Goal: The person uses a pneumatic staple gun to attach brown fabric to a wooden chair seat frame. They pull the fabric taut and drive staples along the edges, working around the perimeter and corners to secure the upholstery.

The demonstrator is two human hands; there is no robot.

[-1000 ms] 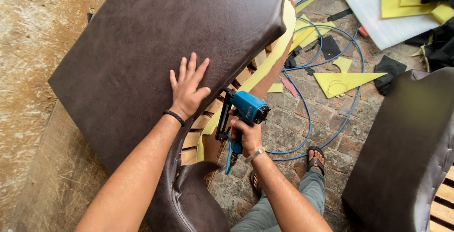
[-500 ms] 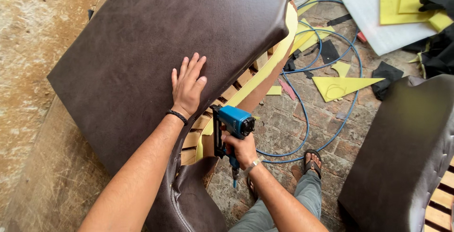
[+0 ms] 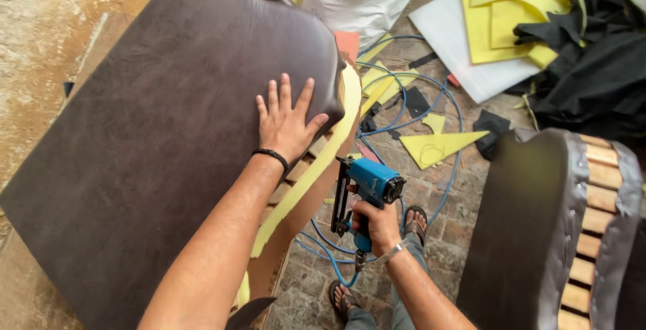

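My left hand (image 3: 285, 120) lies flat, fingers spread, on the dark brown leather cover (image 3: 155, 141) of a big upholstered panel, close to its right edge. Yellow foam (image 3: 316, 168) and wooden slats show along that edge below my palm. My right hand (image 3: 377, 226) grips the handle of a blue pneumatic staple gun (image 3: 363, 192). The gun's black nose sits just right of the foam edge, a little apart from it. A blue air hose (image 3: 431, 101) runs from the gun's handle across the floor.
A second leather-covered panel (image 3: 538, 236) with bare wooden slats stands at the right. Yellow foam offcuts (image 3: 437, 145), a white sheet (image 3: 464, 47) and black fabric (image 3: 585, 81) litter the paved floor. My sandalled feet (image 3: 414, 222) stand below the gun.
The staple gun has moved down and away from the panel's edge. My left hand stays pressed on the leather, and the view has shifted toward the right.
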